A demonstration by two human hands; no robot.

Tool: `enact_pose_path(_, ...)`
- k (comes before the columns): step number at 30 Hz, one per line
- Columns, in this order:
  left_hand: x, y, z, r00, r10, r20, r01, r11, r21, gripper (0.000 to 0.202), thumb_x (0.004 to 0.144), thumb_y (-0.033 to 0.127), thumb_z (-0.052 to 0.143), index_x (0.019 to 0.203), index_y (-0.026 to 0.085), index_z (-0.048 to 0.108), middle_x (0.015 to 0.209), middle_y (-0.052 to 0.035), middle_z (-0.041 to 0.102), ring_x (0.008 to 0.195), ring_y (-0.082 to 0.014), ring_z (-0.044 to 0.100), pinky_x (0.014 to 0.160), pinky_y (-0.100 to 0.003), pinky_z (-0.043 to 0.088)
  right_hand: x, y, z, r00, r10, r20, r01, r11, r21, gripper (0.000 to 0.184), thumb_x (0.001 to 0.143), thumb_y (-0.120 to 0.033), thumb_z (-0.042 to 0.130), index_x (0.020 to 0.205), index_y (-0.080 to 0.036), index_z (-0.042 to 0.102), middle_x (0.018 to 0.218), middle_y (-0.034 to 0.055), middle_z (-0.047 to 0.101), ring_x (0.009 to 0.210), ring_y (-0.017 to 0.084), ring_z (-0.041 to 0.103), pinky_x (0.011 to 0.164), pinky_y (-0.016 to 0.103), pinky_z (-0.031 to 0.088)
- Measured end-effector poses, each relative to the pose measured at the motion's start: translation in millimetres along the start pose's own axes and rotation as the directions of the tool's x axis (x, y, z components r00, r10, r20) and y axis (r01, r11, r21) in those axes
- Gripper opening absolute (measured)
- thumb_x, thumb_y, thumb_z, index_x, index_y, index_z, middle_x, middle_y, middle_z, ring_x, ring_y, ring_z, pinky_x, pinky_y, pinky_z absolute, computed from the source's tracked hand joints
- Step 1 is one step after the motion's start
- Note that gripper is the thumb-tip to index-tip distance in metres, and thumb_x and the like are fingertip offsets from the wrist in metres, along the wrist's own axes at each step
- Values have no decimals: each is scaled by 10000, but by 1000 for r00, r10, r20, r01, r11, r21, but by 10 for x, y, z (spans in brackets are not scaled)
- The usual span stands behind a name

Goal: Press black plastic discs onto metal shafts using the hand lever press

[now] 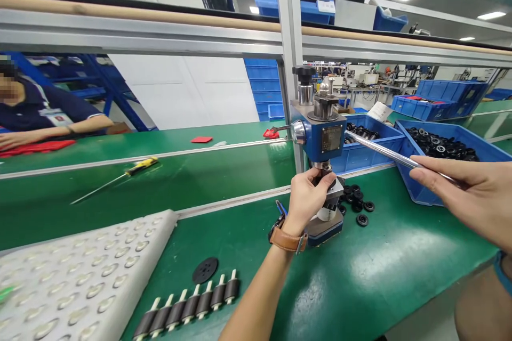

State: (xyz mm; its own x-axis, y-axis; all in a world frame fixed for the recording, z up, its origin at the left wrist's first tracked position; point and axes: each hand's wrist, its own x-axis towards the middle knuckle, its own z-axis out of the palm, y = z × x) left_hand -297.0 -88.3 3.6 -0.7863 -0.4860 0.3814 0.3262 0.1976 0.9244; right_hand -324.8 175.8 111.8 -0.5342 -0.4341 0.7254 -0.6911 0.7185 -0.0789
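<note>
Head view: the right hand [472, 192] grips the lever [384, 150], sloping down rightward from the press [330, 138]; the left hand [306, 197] pinches a dark part [327, 169] (mostly hidden) at its ram [319, 164].

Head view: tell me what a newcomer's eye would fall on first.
Probably the blue metal bench press right of centre, its shiny steel lever in the right grip and the left grip at its steel ram. Next, at lower left, the large white slab with rows of round spots, beside seven dark cylindrical rollers with white shafts. A yellow-and-black screwdriver lies farther back.
</note>
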Motion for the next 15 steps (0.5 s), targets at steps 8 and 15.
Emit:
enact_pose_path(8,-15,16,-17,1000,-25,3,25,999,39,399,808,453,727,965,88,770,881,-81,725,784,-179,622,700,-252,467,-187,-94,226,985,52,-167,-25,987,158,303,931,-508,660,1119,-301,775,924,-37,757,689,175,724,584,288,538)
enact_pose_path(15,-25,46,-3,999,-45,-19,47,996,81,389,803,453,724,927,88,775,837,-74,718,735,-175,605,666,-254,455,-259,-184,279,970,103,-220,-65,982,175,208,919,-388,715,1093,-292,778,927,-22,758,661,143,696,622,272,544)
